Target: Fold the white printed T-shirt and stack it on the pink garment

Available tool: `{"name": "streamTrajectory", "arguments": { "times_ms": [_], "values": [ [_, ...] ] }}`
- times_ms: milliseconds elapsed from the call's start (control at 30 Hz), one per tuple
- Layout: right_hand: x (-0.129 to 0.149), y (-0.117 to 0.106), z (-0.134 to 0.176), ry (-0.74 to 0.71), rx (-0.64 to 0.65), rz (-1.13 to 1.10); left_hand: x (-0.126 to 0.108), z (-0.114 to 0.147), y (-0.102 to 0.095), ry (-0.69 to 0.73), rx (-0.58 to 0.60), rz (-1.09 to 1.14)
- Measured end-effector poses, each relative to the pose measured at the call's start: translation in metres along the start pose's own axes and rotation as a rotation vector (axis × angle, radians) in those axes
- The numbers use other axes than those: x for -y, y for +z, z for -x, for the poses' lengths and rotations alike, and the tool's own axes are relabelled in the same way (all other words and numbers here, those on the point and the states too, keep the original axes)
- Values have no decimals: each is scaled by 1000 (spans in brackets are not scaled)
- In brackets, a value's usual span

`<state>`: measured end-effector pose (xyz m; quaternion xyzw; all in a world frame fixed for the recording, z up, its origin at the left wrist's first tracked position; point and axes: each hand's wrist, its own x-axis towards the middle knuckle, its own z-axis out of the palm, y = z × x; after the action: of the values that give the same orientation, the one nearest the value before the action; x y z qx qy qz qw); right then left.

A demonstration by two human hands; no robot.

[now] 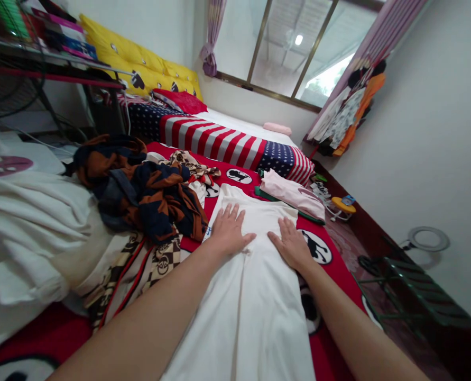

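White trousers (255, 296) lie stretched out on a red blanket (338, 296) with white oval patterns, the waist end away from me and the legs running toward me. My left hand (229, 230) rests flat on the upper left part of the trousers, fingers spread. On the upper right part lies my right hand (291, 243), also flat with fingers apart. A small blue mark shows at the left edge of the trousers. Just beyond my right hand is a folded pale pink garment (293, 193) on top of something green.
At left are a crumpled navy and brown garment (148, 185), checkered clothing (167, 259) and a white garment pile (40, 227). Behind stands a bed with a stars-and-stripes cover (219, 140). A green chair (421, 291) and a yellow stool (343, 205) are at right.
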<state>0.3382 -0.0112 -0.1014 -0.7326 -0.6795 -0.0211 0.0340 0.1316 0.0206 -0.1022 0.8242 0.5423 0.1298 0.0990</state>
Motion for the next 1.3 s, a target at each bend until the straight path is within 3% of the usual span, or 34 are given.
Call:
{"name": "streamTrajectory", "arguments": {
  "times_ms": [100, 267, 400, 533, 667, 867, 967, 1067, 1167, 1233, 1300],
  "values": [
    [3, -10, -9, 14, 23, 41, 3, 0, 0, -22, -16, 15],
    [5, -13, -31, -69, -149, -21, 3, -1, 1, -22, -23, 54],
    [-1, 7, -41, -29, -30, 34, 6, -2, 2, -12, -31, 67],
    [2, 6, -34, 16, 18, 9, 7, -1, -1, -2, -15, 42],
    [6, -4, 2, -36, 60, -26, 9, -1, -1, 22, -24, 5],
    [-3, -6, 87, -193, 69, -85, 7, 0, -1, 28, -18, -8],
    [-8, -9, 118, -205, 37, -193, 8, 9, -8, 59, 62, 14],
    [-2, -18, 141, -250, -129, -388, 16, 31, -20, 112, 158, 25],
    [21, -33, 163, -417, -247, -554, 29, 67, -36, 195, 123, 62],
    [45, -44, 176, -561, -203, -604, 37, 94, -48, 193, 21, 65],
    [71, -54, 188, -680, -95, -613, 42, 119, -61, 100, -41, 32]
  ]
}}
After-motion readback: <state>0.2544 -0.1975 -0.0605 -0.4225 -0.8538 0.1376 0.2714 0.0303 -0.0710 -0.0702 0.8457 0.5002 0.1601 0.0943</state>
